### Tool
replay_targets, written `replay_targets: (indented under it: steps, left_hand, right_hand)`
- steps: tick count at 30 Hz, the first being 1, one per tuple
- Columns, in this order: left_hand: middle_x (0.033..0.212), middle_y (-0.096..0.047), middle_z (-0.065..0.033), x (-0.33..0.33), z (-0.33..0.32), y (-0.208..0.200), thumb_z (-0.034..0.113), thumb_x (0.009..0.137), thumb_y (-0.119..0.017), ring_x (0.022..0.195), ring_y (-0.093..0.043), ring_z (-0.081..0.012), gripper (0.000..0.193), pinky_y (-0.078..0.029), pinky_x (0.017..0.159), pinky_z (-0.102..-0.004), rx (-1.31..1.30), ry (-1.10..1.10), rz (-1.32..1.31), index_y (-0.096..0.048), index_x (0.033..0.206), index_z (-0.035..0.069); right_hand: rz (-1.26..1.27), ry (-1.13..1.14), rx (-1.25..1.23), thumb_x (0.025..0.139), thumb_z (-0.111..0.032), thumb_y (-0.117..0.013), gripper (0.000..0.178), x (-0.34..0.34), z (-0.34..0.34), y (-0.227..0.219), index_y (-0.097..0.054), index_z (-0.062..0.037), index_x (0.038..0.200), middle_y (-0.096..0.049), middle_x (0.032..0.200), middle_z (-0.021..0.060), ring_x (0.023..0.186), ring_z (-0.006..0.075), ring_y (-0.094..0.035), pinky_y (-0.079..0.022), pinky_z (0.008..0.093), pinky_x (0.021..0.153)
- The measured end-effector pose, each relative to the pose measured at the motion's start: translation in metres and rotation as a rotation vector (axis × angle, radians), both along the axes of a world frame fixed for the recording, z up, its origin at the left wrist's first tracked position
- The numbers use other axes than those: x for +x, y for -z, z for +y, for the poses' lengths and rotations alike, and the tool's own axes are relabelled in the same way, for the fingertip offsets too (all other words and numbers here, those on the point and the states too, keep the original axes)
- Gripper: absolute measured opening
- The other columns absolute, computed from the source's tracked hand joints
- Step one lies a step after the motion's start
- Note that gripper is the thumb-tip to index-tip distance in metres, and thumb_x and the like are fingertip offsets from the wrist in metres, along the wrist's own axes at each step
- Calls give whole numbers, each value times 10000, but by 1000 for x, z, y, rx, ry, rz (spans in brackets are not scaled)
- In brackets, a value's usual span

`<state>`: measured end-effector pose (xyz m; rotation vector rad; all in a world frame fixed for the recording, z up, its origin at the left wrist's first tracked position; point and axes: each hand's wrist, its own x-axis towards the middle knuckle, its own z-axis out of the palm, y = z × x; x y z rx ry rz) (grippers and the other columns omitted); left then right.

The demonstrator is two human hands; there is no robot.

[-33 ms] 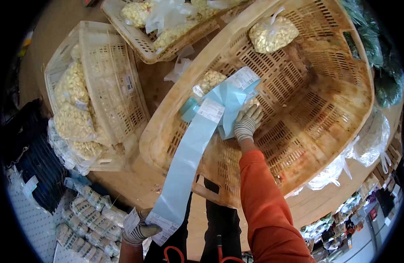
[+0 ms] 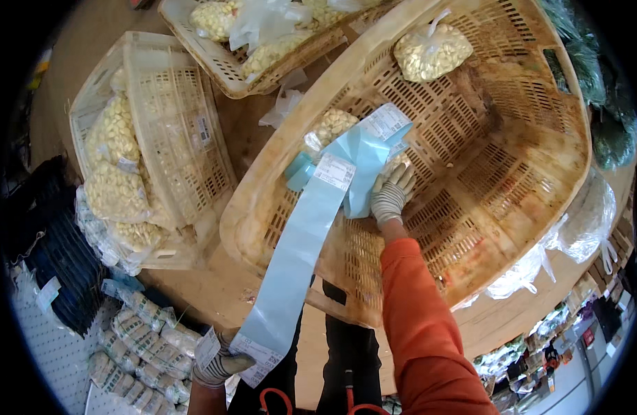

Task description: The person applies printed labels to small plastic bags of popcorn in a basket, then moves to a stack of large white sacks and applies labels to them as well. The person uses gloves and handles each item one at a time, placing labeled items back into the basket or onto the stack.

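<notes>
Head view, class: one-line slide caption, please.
Gloved left hand holds a blue label strip; gloved right hand is inside a basket.

Label strip [image 2: 291,263] partly in ctr crate [image 2: 515,162] w/ bags [image 2: 432,54], 2nd crate [image 2: 172,124] L, 3rd crate [image 2: 308,59] behind.

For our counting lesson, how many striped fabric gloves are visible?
2: one on the left hand, holding the pale-blue label strip; one on the right hand, over the tan slatted plastic crate.

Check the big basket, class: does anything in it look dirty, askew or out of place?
Yes. The big basket is stained brown over much of its inside and looks dirtier than the paler basket at left. The blue label strip is folded over itself there, and a small pale piece lies loose outside the bags.
</notes>
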<state>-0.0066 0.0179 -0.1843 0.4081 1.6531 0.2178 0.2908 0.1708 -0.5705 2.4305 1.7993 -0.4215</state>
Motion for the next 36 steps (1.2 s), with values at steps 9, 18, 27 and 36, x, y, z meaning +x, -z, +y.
replay_targets:
  steps: [9, 18, 27, 36]
  left_hand:
    - [983, -652, -80, 11, 5, 7, 170, 647, -728, 886, -597, -153, 576, -486, 768, -302, 5, -409, -184, -575, 1169, -18]
    - [935, -667, -103, -1, -19, -33, 160, 754, -701, 816, -625, -157, 450, -509, 706, -310, 32, -242, -124, -577, 1152, -11]
    - [737, -650, -86, -6, -57, -54, 286, 732, -711, 618, -600, -155, 389, -456, 562, -299, 83, -124, 52, -638, 1016, 31]
    - [830, -639, -219, -17, -15, -74, 470, 687, -671, 810, -621, -349, 463, -492, 696, -426, 124, 58, 490, -659, 756, 13]
  right_hand:
    - [597, 675, -413, 764, -244, -692, 645, 59, 40, 0, -437, 43, 1282, -570, 1139, 190, 1007, 264, -566, -454, 340, 881]
    - [808, 611, 10, 767, -111, -691, 301, 55, -19, -167, -530, 30, 979, -605, 962, 107, 837, 153, -525, -451, 299, 739]
    - [1153, 253, 195, 790, -19, -640, 330, -63, -9, -452, -525, -24, 1098, -578, 1045, 37, 913, 147, -527, -456, 290, 840]
    - [1417, 94, -239, 788, -97, -694, 581, -173, -25, -497, -417, -8, 1291, -591, 1007, 99, 855, 140, -552, -482, 277, 751]
